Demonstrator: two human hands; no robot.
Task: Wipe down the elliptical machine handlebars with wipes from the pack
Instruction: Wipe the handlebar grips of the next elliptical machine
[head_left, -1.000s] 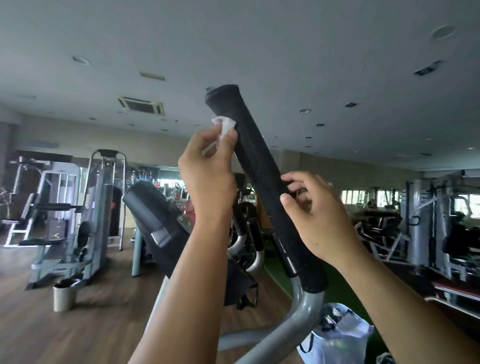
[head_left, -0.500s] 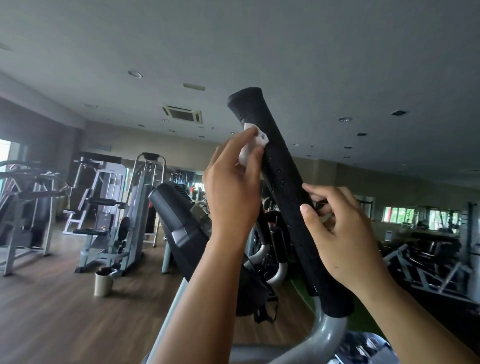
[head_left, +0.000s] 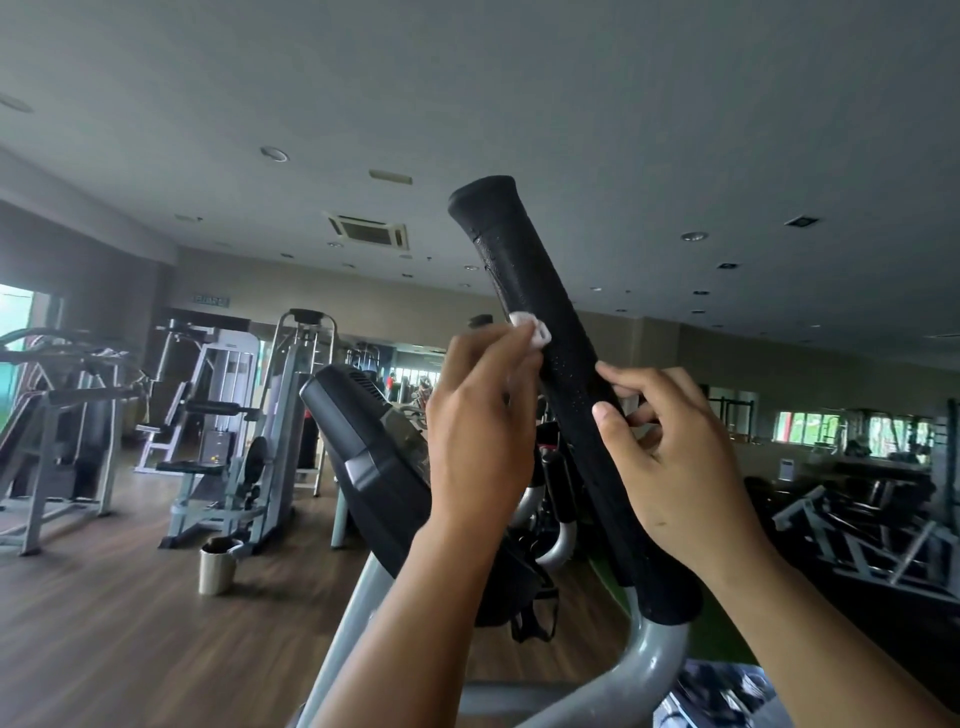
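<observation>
A long black foam handlebar grip (head_left: 540, 312) rises from a grey metal tube (head_left: 649, 670) of the elliptical, tilted up to the left. My left hand (head_left: 480, 431) pinches a small crumpled white wipe (head_left: 530, 328) against the grip's left side, about halfway up. My right hand (head_left: 675, 467) holds the grip from the right, thumb and fingers curled round its middle. The upper part of the grip looks wet and shiny. The pack of wipes cannot be made out.
The elliptical's black console (head_left: 374, 452) stands just left of my forearms. Grey weight machines (head_left: 228, 441) and a small bin (head_left: 215, 566) stand on the wooden floor at left. More gym equipment (head_left: 857, 519) fills the right. A bag (head_left: 722, 696) lies low right.
My left hand has slid the wipe down the grip, from near its top to about the middle. My right hand has kept its hold. The camera has turned slightly.
</observation>
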